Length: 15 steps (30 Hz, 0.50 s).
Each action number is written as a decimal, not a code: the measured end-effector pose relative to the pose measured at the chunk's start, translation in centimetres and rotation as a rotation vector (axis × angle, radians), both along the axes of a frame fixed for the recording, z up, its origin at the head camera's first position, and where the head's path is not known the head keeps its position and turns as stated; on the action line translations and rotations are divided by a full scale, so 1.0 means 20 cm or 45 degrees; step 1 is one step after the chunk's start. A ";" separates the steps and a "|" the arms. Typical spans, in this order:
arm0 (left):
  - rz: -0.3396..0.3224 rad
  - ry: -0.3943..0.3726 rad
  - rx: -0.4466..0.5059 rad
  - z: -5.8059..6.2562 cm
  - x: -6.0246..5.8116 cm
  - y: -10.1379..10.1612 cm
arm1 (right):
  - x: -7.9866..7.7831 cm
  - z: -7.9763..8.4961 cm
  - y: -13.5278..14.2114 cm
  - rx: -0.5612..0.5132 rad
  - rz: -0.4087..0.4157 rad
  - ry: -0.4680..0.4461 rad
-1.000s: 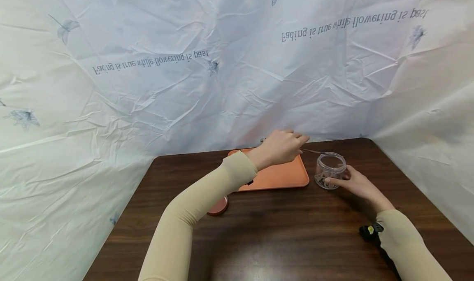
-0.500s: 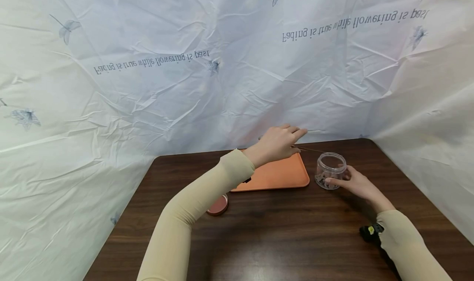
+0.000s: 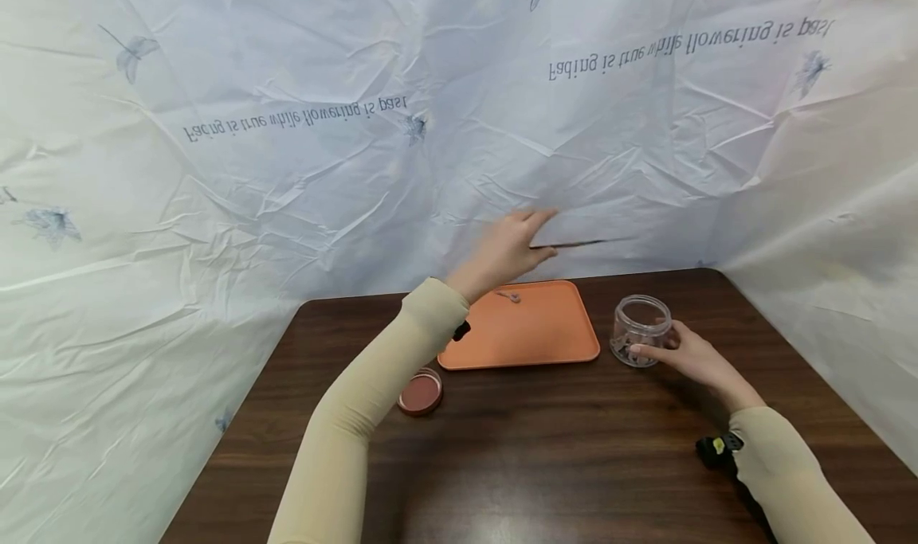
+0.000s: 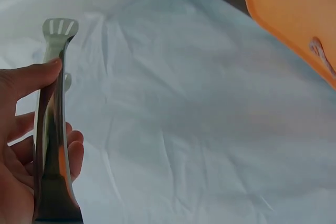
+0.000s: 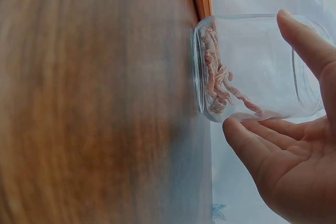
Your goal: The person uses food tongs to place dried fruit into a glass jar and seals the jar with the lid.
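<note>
My left hand (image 3: 505,245) is raised above the far side of the orange tray (image 3: 531,341), gripping metal tongs (image 4: 54,187) with a slotted tip. In the left wrist view, nothing shows between the tongs' arms. A small pale, twisted strip (image 3: 512,296) lies near the tray's far edge. To the right of the tray, a clear jar (image 5: 252,38) stands uncovered on the table. Several pinkish, shrivelled strips (image 5: 212,69) lie at its bottom. My right hand (image 3: 692,361) holds the jar from its right side, thumb and fingers round the wall.
A round reddish-brown lid (image 3: 421,393) lies on the dark wooden table (image 3: 545,448), left of the tray and beside my left forearm. Behind the table hangs a wrinkled white printed sheet (image 3: 344,193), close to my raised left hand.
My left hand has moved up and left with the tongs, away from the jar. The strip on the tray has come into view. My right hand and the jar stay put.
</note>
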State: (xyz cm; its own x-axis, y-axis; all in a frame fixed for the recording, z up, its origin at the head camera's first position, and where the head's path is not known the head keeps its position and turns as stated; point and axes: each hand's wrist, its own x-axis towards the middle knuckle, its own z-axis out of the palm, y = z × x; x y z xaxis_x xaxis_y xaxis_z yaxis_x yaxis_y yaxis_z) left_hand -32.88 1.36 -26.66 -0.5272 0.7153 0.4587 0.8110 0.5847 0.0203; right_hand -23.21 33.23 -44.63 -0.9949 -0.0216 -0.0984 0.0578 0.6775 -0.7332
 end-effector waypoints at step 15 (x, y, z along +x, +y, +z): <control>0.244 -0.054 0.538 0.10 -0.13 -0.30 | 0.01 0.00 0.00 -0.024 0.001 -0.020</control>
